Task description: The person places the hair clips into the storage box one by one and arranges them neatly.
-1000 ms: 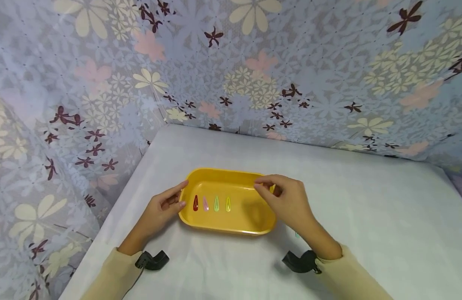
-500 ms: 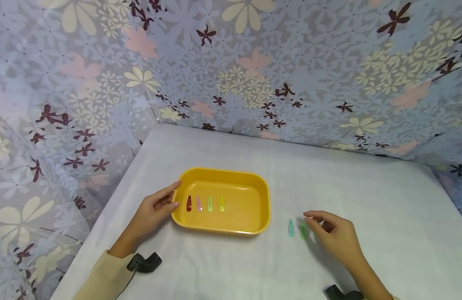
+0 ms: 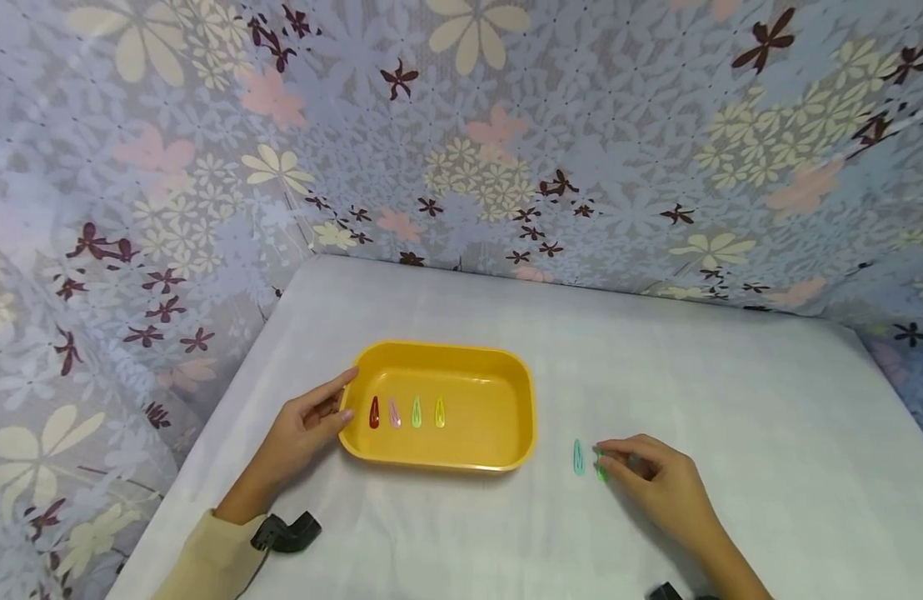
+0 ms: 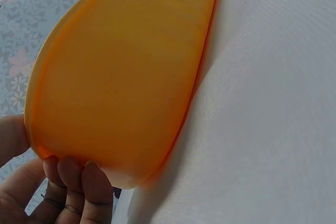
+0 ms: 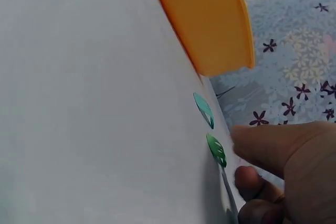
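Observation:
A yellow tray [image 3: 436, 464] sits on the white-covered table. My left hand [image 3: 300, 437] holds its left end; in the left wrist view the fingertips [image 4: 97, 182] lie against the tray's outer wall. Four-coloured hair clips form a row inside: red [image 3: 375, 412], pink [image 3: 394, 413], light green [image 3: 416, 412] and yellow [image 3: 440, 412]. Right of the tray, a turquoise hair clip [image 3: 578, 457] lies on the cloth. My right hand [image 3: 660, 483] has thumb and index finger at a green hair clip [image 5: 216, 150], which they partly hide. Whether they grip it is unclear.
White cloth [image 3: 461, 542] covers the table. A floral fabric [image 3: 461, 125] hangs behind and to the left. A black wrist camera [image 3: 285, 533] sits at the left cuff, and part of another [image 3: 666, 592] shows at the lower right.
My right hand has moved from above the tray's right end to the right, then down to the green hair clip. The left hand stays at the tray. The head view has shifted slightly.

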### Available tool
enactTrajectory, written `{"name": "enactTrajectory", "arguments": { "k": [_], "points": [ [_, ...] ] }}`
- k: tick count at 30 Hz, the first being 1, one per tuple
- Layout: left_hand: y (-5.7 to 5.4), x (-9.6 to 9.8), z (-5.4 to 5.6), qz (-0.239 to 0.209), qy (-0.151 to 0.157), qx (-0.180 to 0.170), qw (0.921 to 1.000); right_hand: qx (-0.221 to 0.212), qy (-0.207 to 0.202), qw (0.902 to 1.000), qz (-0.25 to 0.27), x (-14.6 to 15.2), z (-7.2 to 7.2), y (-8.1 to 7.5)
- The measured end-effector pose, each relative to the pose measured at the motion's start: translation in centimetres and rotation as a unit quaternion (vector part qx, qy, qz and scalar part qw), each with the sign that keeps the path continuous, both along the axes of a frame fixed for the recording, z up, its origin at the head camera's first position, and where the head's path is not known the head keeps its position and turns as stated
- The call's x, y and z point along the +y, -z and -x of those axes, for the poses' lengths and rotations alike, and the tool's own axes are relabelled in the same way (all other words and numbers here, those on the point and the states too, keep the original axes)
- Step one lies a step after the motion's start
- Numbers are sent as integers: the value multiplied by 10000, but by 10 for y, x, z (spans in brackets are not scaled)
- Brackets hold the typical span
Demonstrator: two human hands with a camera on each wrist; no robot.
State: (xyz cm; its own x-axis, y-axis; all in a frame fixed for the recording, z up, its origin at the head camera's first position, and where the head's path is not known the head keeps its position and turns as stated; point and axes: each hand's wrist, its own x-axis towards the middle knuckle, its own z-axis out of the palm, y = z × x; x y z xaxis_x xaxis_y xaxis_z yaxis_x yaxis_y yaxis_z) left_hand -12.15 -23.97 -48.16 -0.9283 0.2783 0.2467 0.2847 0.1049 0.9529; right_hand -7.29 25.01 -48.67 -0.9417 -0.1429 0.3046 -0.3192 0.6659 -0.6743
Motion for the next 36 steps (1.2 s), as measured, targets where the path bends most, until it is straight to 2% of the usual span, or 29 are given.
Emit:
{"name": "enactTrajectory", "arguments": {
  "k": [13, 26, 36],
  "points": [
    [-3, -1, 1, 57, -37, 12, 10000, -33, 166, 9982, -578, -8, 0, -3],
    [0, -3, -1, 32, -14, -33, 10000, -319, 370, 9969, -609, -11, -2, -6],
    [0, -2, 0, 78, -6, -48, 10000, -845, 547, 9941, -400, -7, -5, -8]
  ]
}}
